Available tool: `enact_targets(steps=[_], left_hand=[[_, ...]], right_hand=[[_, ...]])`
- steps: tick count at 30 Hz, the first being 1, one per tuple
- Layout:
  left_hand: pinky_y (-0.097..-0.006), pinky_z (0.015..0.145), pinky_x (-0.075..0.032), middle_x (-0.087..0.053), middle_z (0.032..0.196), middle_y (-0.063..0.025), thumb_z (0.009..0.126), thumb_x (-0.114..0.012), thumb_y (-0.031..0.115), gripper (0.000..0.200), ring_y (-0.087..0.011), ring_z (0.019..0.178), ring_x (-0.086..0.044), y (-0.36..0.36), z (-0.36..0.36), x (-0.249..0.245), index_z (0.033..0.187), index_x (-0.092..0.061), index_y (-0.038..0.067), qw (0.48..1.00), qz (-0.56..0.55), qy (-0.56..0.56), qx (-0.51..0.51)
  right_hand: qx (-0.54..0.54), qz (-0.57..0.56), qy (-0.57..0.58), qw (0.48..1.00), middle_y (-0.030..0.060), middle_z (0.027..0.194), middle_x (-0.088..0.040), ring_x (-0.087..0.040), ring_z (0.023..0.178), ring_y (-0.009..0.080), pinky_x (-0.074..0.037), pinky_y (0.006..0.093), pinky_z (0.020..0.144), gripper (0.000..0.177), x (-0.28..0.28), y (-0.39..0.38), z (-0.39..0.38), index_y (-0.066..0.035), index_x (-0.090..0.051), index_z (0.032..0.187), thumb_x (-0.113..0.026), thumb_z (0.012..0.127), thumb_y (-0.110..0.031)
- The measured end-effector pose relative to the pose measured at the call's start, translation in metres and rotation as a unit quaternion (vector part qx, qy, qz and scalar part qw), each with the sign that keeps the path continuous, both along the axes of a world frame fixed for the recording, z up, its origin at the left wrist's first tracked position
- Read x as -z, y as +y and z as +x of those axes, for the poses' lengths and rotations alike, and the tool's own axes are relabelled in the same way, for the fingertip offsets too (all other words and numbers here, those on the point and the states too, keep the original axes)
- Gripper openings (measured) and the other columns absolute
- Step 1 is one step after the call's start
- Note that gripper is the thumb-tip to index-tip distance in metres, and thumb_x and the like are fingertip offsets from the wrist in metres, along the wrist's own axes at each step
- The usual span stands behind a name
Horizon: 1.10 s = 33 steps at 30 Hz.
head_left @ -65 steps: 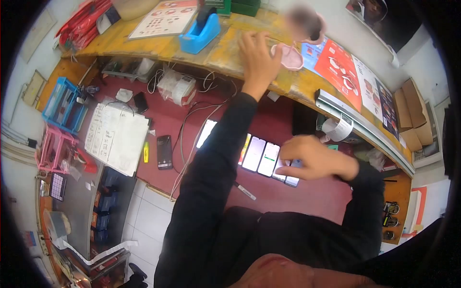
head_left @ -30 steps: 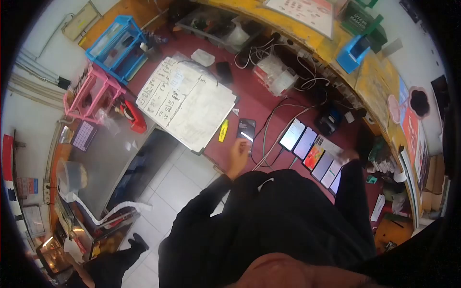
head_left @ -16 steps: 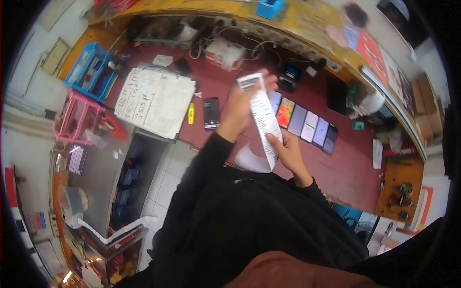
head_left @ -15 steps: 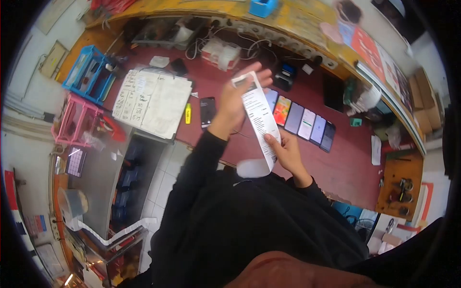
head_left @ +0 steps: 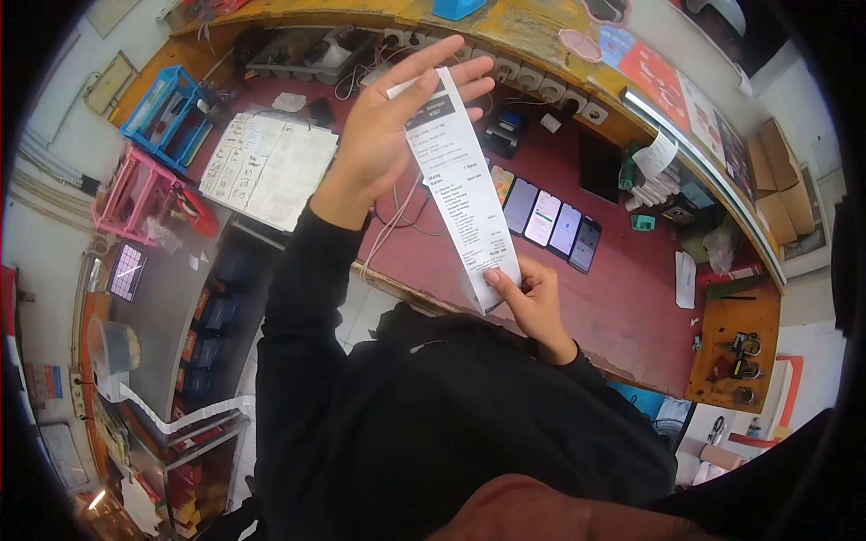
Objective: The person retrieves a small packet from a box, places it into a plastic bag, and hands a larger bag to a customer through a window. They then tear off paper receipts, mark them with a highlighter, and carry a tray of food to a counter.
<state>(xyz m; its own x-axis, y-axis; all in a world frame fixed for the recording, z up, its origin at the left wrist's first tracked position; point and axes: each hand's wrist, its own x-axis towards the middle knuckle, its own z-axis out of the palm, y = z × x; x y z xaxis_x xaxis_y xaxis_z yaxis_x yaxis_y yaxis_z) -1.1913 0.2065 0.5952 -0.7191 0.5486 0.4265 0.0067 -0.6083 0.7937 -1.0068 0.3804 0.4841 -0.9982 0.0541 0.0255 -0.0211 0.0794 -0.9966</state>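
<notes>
A long white printed receipt (head_left: pixel 460 189) with a black block of print at its top stretches between my hands, slanting down to the right. My left hand (head_left: pixel 374 131) pinches its upper end, thumb across the front and the other fingers spread behind it. At the lower end, my right hand (head_left: pixel 537 307) grips the paper with the thumb on top; its curled fingers are partly hidden. Just beyond the receipt, several smartphones (head_left: pixel 543 216) lie in a row on the red tabletop (head_left: pixel 622 307), some with lit screens.
An open notebook (head_left: pixel 271 171) with handwriting lies on the left. Blue rack (head_left: pixel 162 117) and pink rack (head_left: pixel 135 198) stand past it. Loose cables (head_left: pixel 388 221) hang over the near edge. A small black device (head_left: pixel 505 133) sits behind the phones; power sockets (head_left: pixel 550 87) line the back ledge.
The receipt's loose curled lower end is now drawn up and folded at my right hand. My left hand has moved up and left, and the receipt's print appears larger.
</notes>
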Motion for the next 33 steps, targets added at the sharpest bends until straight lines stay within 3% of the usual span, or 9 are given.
enact_targets(steps=[8, 9, 11, 15, 19, 22, 25, 29, 33], left_hand=[[-0.0395, 0.095, -0.05, -0.045, 0.139, -0.0226, 0.099, -0.045, 0.017, 0.046, -0.0302, 0.123, -0.052, 0.003, 0.018, -0.015, 0.142, -0.037, 0.002, 0.999, -0.013, 0.028, -0.033], [-0.0399, 0.096, -0.048, -0.047, 0.139, -0.0195, 0.098, -0.047, 0.017, 0.046, -0.0296, 0.123, -0.052, 0.004, 0.021, -0.014, 0.142, -0.038, 0.004, 0.974, -0.099, 0.131, -0.155], [-0.0407, 0.099, -0.044, -0.049, 0.14, -0.0132, 0.096, -0.051, 0.017, 0.047, -0.0282, 0.124, -0.052, 0.008, 0.03, -0.011, 0.141, -0.042, 0.009, 0.83, -0.257, 0.324, -0.373], [-0.06, 0.108, -0.019, -0.059, 0.125, -0.0129, 0.086, -0.063, 0.028, 0.041, -0.0281, 0.124, -0.048, 0.037, 0.063, 0.011, 0.122, -0.06, 0.01, 0.496, -0.375, 0.66, -0.421], [-0.0528, 0.095, -0.037, -0.066, 0.075, -0.0119, 0.079, -0.067, 0.047, 0.039, -0.0303, 0.083, -0.064, 0.051, 0.083, 0.039, 0.097, -0.072, 0.013, 0.641, -0.522, 0.562, 0.024], [-0.0425, 0.067, -0.046, -0.055, 0.055, -0.0118, 0.079, -0.07, 0.042, 0.034, -0.0304, 0.057, -0.058, 0.061, 0.082, 0.053, 0.072, -0.069, 0.009, 0.71, -0.497, 0.498, -0.007], [-0.0411, 0.047, -0.038, -0.053, 0.054, -0.0129, 0.08, -0.069, 0.039, 0.035, -0.0294, 0.052, -0.056, 0.068, 0.091, 0.069, 0.065, -0.067, 0.008, 0.775, -0.397, 0.488, -0.057], [-0.0303, 0.049, -0.044, -0.067, 0.065, -0.0087, 0.085, -0.068, 0.024, 0.018, -0.0182, 0.053, -0.062, 0.089, 0.102, 0.083, 0.08, -0.075, 0.009, 0.864, -0.21, 0.408, -0.208], [-0.0291, 0.046, -0.04, -0.064, 0.062, -0.0102, 0.085, -0.068, 0.027, 0.02, -0.0174, 0.05, -0.06, 0.092, 0.109, 0.081, 0.08, -0.074, 0.008, 0.89, -0.325, 0.28, -0.152]], right_hand=[[0.033, -0.048, 0.06, 0.997, -0.0006, 0.073, -0.061, -0.05, 0.064, 0.0037, -0.039, 0.0218, 0.054, 0.028, 0.018, 0.013, 0.021, 0.004, -0.066, 0.096, -0.061, 0.094, -0.024], [0.036, -0.037, 0.051, 0.997, -0.0009, 0.073, -0.06, -0.051, 0.064, 0.0038, -0.039, 0.0223, 0.054, 0.028, 0.017, 0.017, 0.022, 0.004, -0.065, 0.095, -0.061, 0.094, -0.024], [0.049, -0.016, 0.032, 0.998, -0.0015, 0.071, -0.06, -0.051, 0.064, 0.0041, -0.04, 0.0233, 0.054, 0.029, 0.01, 0.025, 0.021, 0.004, -0.065, 0.093, -0.06, 0.094, -0.024], [0.021, 0.241, 0.061, 0.968, 0.0116, 0.067, -0.062, -0.054, 0.056, 0.0124, -0.042, 0.0291, 0.054, 0.021, -0.015, 0.05, 0.008, 0.0, -0.068, 0.086, -0.063, 0.089, -0.02], [-0.028, 0.249, 0.097, 0.963, 0.0152, 0.064, -0.06, -0.051, 0.052, 0.0171, -0.041, 0.0315, 0.053, 0.022, -0.024, 0.062, 0.007, 0.0, -0.068, 0.084, -0.062, 0.09, -0.021], [-0.015, 0.261, 0.041, 0.964, 0.012, 0.058, -0.056, -0.047, 0.052, 0.0143, -0.039, 0.0314, 0.052, 0.026, -0.031, 0.067, 0.011, 0.0, -0.067, 0.082, -0.061, 0.092, -0.023], [0.028, 0.155, 0.039, 0.987, 0.0054, 0.059, -0.057, -0.047, 0.054, 0.0099, -0.039, 0.0289, 0.052, 0.028, -0.023, 0.071, 0.019, 0.001, -0.066, 0.079, -0.06, 0.093, -0.023], [0.195, 0.017, 0.134, 0.971, -0.0007, 0.064, -0.057, -0.051, 0.062, 0.0056, -0.039, 0.0253, 0.054, 0.028, -0.003, 0.09, 0.019, -0.001, -0.063, 0.075, -0.059, 0.094, -0.021], [0.193, -0.016, 0.129, 0.973, -0.0007, 0.075, -0.061, -0.056, 0.072, 0.0056, -0.044, 0.0226, 0.063, 0.014, -0.013, 0.101, 0.028, -0.003, -0.061, 0.078, -0.065, 0.087, -0.013]])
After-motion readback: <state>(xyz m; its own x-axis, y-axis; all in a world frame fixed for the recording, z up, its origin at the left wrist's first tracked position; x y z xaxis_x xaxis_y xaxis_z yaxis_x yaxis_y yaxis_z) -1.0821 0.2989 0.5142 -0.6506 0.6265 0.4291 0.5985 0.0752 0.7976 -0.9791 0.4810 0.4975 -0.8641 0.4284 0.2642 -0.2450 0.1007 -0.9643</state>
